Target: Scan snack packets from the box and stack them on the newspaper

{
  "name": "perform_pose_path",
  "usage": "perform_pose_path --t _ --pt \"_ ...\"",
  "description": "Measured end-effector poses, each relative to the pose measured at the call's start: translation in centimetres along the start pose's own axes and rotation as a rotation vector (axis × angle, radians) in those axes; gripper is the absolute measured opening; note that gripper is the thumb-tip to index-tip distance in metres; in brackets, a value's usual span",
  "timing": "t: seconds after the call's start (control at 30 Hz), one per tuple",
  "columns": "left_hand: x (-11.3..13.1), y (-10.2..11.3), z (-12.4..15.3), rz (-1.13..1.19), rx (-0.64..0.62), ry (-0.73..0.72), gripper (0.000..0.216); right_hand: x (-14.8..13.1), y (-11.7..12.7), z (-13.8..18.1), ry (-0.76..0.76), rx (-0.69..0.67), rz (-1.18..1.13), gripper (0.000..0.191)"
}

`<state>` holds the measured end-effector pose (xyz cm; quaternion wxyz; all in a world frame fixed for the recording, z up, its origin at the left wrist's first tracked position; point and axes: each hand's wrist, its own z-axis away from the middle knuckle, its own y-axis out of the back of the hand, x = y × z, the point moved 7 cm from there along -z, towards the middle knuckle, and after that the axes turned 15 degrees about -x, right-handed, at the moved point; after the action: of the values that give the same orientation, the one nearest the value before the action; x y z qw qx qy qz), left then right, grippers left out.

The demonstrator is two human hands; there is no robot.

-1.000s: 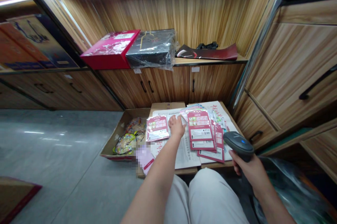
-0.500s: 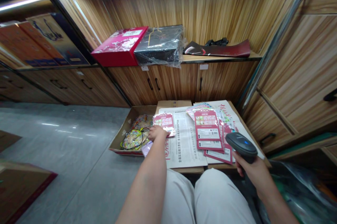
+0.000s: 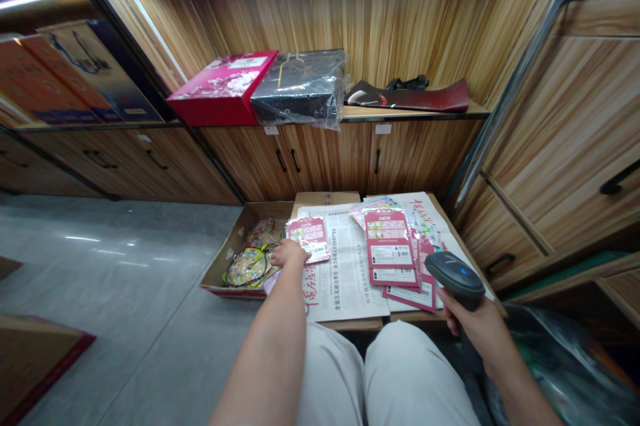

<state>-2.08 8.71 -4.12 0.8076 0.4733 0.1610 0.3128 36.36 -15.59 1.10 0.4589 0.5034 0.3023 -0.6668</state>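
Note:
My right hand (image 3: 473, 323) grips a dark grey barcode scanner (image 3: 454, 274) with a small blue light, held over the right edge of a low board covered in newspaper (image 3: 345, 273). A fanned pile of pink packets (image 3: 393, 256) lies on the newspaper just left of the scanner. My left hand (image 3: 287, 253) reaches to the newspaper's left edge. It touches a single pink packet (image 3: 309, 238) lying there. Whether its fingers pinch that packet is hidden. My pale trousers show at the bottom.
An open cardboard box (image 3: 227, 263) of colourful packets stands on the grey floor left of the board. Wooden cabinets run behind. A shelf holds a red gift box (image 3: 220, 86), a plastic-wrapped black box (image 3: 300, 87) and a dark red bag (image 3: 415, 96). A brown box (image 3: 35, 363) sits lower left.
My left hand moved from the middle of the newspaper, beside the pile, left to its edge by the open box. The single pink packet sits slightly further back. My right hand kept the scanner.

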Motion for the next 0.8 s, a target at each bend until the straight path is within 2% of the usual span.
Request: perform_pose_path --t 0.17,0.33,0.43,0.57,0.8 --pt "0.6 -0.5 -0.3 -0.002 -0.035 -0.053 0.087 0.1 -0.1 -0.1 0.008 -0.008 -0.004 0.039" --pt "1.6 -1.5 0.1 -0.032 -0.067 -0.107 0.118 0.4 -0.2 -0.1 -0.006 -0.005 0.0 0.039" --pt "1.9 -1.7 0.1 -0.031 -0.035 -0.119 0.125 0.3 -0.2 -0.1 0.008 -0.004 0.006 0.039" --pt "1.6 -1.5 -0.4 0.003 0.007 -0.056 0.118 -0.1 0.0 0.0 0.009 0.0 0.01 0.039" --pt "0.7 0.2 -0.2 0.148 0.004 0.0 0.097 -0.5 0.0 0.0 0.012 -0.01 0.016 0.037"
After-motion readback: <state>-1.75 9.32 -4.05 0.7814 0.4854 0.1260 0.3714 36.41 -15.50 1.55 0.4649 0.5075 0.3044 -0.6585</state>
